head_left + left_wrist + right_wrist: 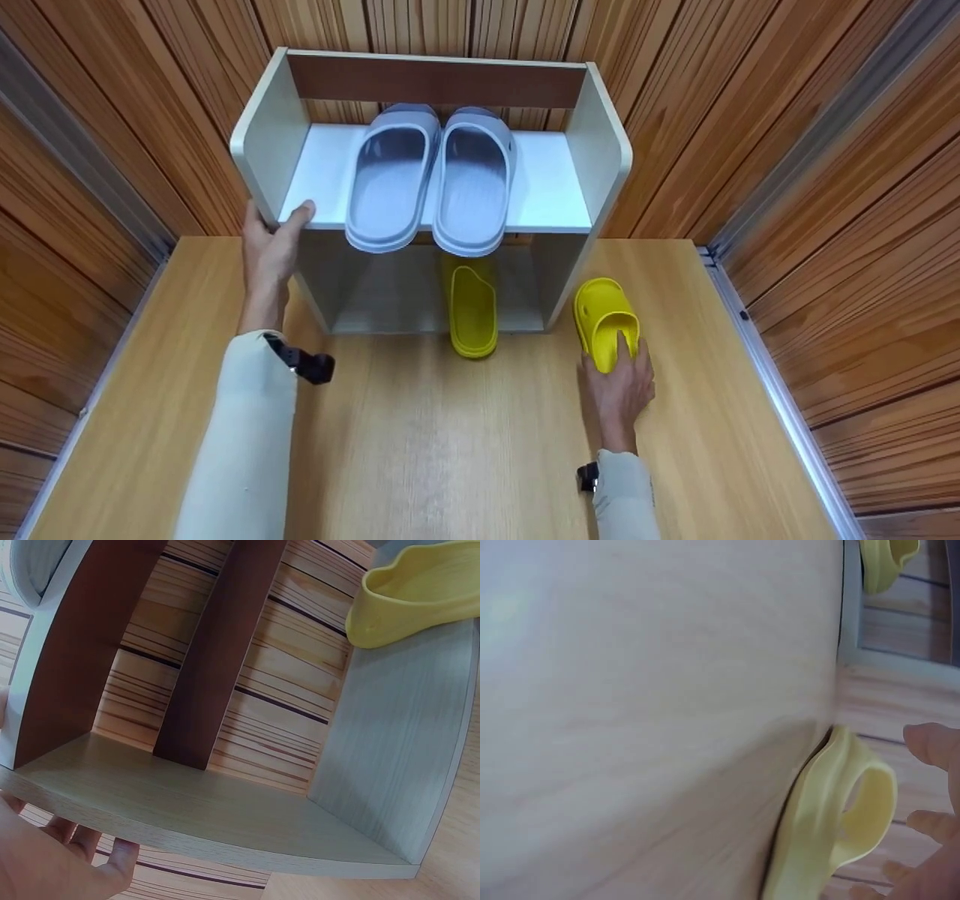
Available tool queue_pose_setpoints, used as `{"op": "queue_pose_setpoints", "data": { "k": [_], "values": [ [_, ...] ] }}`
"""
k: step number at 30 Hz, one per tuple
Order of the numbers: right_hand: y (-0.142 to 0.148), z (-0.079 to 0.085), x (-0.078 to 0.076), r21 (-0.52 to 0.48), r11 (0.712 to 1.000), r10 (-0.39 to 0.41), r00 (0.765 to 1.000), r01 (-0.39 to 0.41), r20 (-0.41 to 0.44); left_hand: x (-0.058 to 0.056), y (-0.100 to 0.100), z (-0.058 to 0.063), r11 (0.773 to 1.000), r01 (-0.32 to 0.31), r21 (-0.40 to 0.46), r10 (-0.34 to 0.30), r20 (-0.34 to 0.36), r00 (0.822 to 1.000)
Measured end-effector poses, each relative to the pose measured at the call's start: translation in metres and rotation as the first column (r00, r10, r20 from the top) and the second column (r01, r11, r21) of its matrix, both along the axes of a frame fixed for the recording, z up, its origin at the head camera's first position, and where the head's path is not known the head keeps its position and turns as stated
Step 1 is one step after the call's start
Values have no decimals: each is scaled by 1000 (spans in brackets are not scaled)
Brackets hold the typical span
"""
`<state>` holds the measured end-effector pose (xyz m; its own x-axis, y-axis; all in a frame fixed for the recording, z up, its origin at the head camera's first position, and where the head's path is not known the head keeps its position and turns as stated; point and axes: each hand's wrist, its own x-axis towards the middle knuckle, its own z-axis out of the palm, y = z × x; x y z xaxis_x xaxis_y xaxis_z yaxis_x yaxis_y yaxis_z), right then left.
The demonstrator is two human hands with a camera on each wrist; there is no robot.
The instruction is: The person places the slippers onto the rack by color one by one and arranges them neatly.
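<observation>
My left hand (268, 251) grips the left side panel of a small white shoe rack (551, 180), thumb on the upper shelf's front edge. Its fingers (82, 840) lie along the outside of the panel in the left wrist view. To the rack's right, a yellow slipper (600, 296) rests on the floor. Over its heel end is my right hand (621, 386), fingers spread. In the right wrist view, those fingers (930, 746) stand apart from the slipper. Another yellow slipper (474, 315) sits in the lower compartment, its heel past the front edge.
Two grey-blue slippers (390, 184) stand side by side on the upper shelf, heels overhanging its front. Behind the rack rises a wood-plank wall (517, 30). Metal rails (780, 390) border the wooden floor (420, 450) on both sides.
</observation>
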<state>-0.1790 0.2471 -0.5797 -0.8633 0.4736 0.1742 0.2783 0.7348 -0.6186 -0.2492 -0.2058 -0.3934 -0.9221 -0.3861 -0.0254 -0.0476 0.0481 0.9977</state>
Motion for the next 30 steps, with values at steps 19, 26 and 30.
{"op": "queue_pose_setpoints", "data": {
  "k": [19, 26, 30],
  "values": [
    [19, -18, 9, -158, 984, -70, 993, 85, 95, 0, -1, -1, 1000, 6, 0, -6, 5, 1000],
    [22, -16, 9, -186, 979, -58, 988, 85, 145, 1, -1, 0, 1000, 3, -15, -3, 15, 1000],
    [25, -12, 9, -208, 976, -27, 988, 59, 153, 1, 0, 0, 1000, 1, -19, -1, 14, 1000]
  ]
}}
